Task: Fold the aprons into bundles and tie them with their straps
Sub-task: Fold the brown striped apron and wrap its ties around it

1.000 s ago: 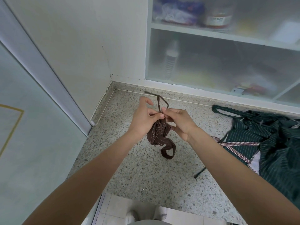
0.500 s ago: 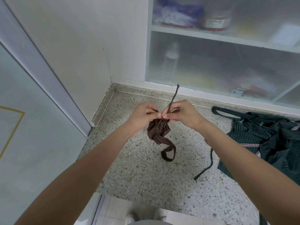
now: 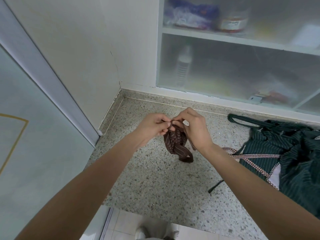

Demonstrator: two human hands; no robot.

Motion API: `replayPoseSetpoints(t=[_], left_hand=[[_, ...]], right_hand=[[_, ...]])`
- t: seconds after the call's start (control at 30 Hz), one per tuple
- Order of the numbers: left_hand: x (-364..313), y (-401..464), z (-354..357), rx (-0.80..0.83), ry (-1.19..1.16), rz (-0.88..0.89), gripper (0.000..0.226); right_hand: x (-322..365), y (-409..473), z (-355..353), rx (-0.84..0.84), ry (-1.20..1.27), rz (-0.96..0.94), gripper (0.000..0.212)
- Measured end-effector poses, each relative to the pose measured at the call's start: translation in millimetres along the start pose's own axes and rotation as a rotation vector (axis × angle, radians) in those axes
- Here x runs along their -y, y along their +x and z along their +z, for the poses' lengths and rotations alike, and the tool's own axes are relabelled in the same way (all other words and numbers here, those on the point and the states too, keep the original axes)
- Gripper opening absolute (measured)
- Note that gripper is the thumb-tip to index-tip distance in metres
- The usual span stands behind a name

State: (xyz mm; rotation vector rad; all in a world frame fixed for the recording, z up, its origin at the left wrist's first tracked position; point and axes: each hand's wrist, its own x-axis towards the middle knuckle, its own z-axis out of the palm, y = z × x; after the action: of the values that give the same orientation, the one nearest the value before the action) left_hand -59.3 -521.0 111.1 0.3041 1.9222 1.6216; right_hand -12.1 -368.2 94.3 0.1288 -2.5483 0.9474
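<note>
A small bundle of brown pinstriped apron (image 3: 175,142) hangs above the speckled stone counter (image 3: 155,184), held up between both hands. My left hand (image 3: 152,127) pinches the thin brown strap at the top of the bundle. My right hand (image 3: 192,127) curls round the same strap right beside it, the fingertips of the two hands almost touching. A loop of brown strap (image 3: 186,157) dangles below the bundle. A heap of dark green pinstriped aprons (image 3: 284,149) lies unfolded on the counter at the right.
A white cabinet with frosted sliding panels (image 3: 233,66) stands behind the counter, with a bottle and jars dimly visible inside. A white wall (image 3: 78,58) closes the left corner. A checked strap (image 3: 251,155) and a dark strap end (image 3: 215,186) trail from the green heap.
The strap end that stood up above my right hand has come down and now runs between my fingers. My right hand has turned over the top of the bundle.
</note>
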Motion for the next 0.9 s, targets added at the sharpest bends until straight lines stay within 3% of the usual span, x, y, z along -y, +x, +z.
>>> replayPoseSetpoints(t=[0.13,0.3,0.47,0.67,0.9], left_hand=[[-1,2,-1,-0.004,0.001,-0.033,0.013],[2,6,7,-0.024,0.053,-0.039,0.01],[7,8,6,-0.028,0.054,0.042,0.022],[9,12,3,-0.116,0.106,0.105,0.028],[10,15,-4,-0.215,0.076,0.035,0.029]], right_hand=[[-4,-2,0,0.0,0.179,0.124,0.013],[-10,-2,-1,0.111,0.351,0.237,0.007],[-11,-4,-4,0.125,0.411,0.31,0.018],[-10,-3,-6,0.155,0.632,0.508,0.02],[-14,-7,-10,0.132,0.783,0.65,0.017]])
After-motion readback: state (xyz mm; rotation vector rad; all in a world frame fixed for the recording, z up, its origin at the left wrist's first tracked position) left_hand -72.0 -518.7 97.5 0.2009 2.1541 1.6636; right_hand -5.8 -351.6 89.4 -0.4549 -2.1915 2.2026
